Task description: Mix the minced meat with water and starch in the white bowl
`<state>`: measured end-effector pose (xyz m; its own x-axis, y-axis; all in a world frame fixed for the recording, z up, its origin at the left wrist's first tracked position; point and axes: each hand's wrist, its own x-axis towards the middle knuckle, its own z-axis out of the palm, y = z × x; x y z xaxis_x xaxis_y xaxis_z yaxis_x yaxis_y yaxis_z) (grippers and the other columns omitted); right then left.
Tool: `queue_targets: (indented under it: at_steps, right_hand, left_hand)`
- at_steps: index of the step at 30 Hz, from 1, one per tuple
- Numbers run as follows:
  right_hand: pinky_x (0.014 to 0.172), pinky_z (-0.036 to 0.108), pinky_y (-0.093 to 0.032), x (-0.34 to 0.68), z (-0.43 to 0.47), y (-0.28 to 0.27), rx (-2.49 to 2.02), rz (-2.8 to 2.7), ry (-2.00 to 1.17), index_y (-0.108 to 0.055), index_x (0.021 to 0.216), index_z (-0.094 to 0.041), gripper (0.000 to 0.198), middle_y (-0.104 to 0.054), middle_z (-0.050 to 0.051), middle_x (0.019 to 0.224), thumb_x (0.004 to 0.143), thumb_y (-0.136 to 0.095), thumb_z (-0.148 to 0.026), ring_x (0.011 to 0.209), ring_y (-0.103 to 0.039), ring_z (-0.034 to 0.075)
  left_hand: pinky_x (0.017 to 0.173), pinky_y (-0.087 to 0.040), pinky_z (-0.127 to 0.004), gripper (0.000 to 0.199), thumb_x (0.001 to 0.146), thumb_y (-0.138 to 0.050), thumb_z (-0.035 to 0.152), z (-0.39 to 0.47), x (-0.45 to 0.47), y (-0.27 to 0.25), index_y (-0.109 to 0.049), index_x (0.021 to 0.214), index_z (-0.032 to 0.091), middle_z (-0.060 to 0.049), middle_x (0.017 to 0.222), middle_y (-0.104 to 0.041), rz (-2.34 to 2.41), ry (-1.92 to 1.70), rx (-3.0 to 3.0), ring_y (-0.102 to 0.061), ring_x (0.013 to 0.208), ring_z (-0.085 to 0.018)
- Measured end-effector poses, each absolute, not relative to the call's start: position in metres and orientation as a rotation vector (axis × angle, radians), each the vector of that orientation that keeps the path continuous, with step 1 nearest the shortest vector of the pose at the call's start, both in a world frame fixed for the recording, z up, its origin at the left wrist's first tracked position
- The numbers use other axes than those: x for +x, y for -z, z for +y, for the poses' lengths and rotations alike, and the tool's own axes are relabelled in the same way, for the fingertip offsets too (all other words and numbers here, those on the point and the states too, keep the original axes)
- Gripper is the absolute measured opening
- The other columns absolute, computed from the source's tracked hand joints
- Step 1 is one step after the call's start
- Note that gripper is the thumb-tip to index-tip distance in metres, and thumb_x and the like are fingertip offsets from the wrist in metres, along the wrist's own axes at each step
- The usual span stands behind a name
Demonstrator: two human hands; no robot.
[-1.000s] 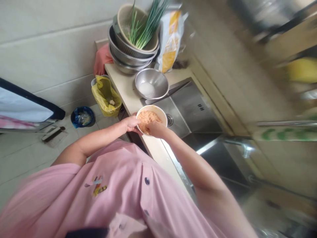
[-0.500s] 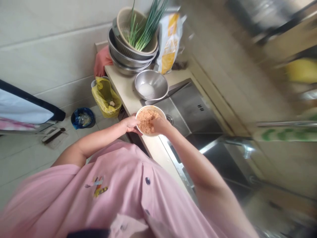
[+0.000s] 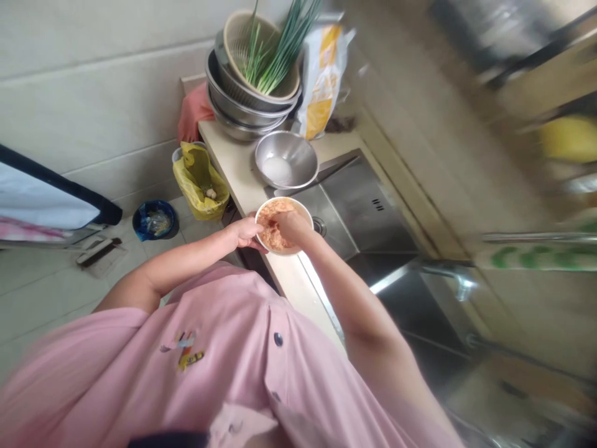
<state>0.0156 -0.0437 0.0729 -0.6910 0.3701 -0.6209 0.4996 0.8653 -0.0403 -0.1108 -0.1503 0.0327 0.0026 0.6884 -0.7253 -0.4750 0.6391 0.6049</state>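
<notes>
Sink (image 3: 359, 205) lay beyond my right hand (image 3: 290, 225), a steel bowl (image 3: 301, 158) ahead.
My left hand (image 3: 249, 231) pinched the white bowl (image 3: 301, 206) by its rim; my right sat in its orange mixture (image 3: 273, 238), fingertips hidden, grip unclear.

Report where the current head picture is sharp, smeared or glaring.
Head view, centre: round white bowl with orange-pink mixture and left hand fairly clear; head view, right edge: yellow rounded object smeared, too blurred to identify; head view, right of centre: glare on shiny metal tap, white streak on grey steel sink.
</notes>
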Motion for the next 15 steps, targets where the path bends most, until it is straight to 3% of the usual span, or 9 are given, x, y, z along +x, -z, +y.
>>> queue_targets:
  at_steps: [3,7,11,15]
  right_hand:
    - [0.117,0.042,-0.055,0.0161,-0.045,-0.0757,0.625,2.316,0.267,-0.076,0.148,-0.009,0.043,-0.077,0.023,0.143,0.107,-0.062,-0.017,0.133,-0.073,0.037]
    - [0.116,0.038,-0.055,0.014,-0.0446,-0.0762,0.601,2.376,0.368,-0.078,0.148,-0.017,0.047,-0.079,0.016,0.14,0.11,-0.051,-0.01,0.129,-0.075,0.031]
    - [0.113,0.038,-0.057,0.0144,-0.0411,-0.0762,0.704,2.353,0.316,-0.081,0.143,-0.018,0.041,-0.079,0.017,0.141,0.108,-0.06,-0.018,0.129,-0.075,0.033]
    - [0.112,0.034,-0.056,0.0136,-0.043,-0.0791,0.61,2.363,0.361,-0.081,0.143,-0.018,0.043,-0.081,0.015,0.137,0.107,-0.057,-0.012,0.127,-0.076,0.03]
  left_hand:
    - [0.087,-0.071,-0.061,0.066,0.084,-0.067,-0.003,-0.1504,-0.1104,-0.0323,-0.058,0.146,0.018,-0.011,0.106,-0.081,1.28,-0.914,0.216,-0.082,0.08,-0.027]
    - [0.087,-0.071,-0.062,0.074,0.082,-0.067,-0.005,-0.1512,-0.1108,-0.0319,-0.054,0.151,0.018,-0.012,0.109,-0.081,1.266,-0.931,0.202,-0.082,0.082,-0.028]
    - [0.087,-0.071,-0.063,0.069,0.084,-0.068,-0.003,-0.1517,-0.1116,-0.0323,-0.057,0.148,0.02,-0.011,0.11,-0.08,1.274,-0.93,0.208,-0.082,0.082,-0.027]
    - [0.087,-0.07,-0.064,0.063,0.086,-0.07,-0.002,-0.1515,-0.1117,-0.0321,-0.058,0.144,0.018,-0.011,0.109,-0.08,1.278,-0.938,0.215,-0.082,0.08,-0.028]
